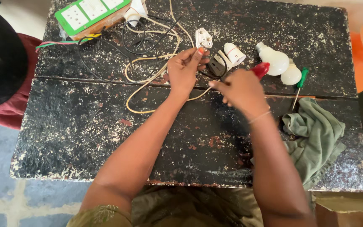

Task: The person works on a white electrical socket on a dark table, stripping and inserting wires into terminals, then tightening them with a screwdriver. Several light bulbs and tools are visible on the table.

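1. The table is carrying a switch board, bulbs, a cloth.
2. The left hand is pinching the cream wire near the table's middle; keeping it taut seems wise.
3. The right hand is closing on a red-handled tool; working slowly looks safest.

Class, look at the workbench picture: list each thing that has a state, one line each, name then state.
left hand: pinching the cream cable
right hand: closed on a red-handled tool
cream cable: loose, looped on the table
white plug: lying unconnected
two white bulbs: lying unlit
green screwdriver: lying unused
green cloth: crumpled
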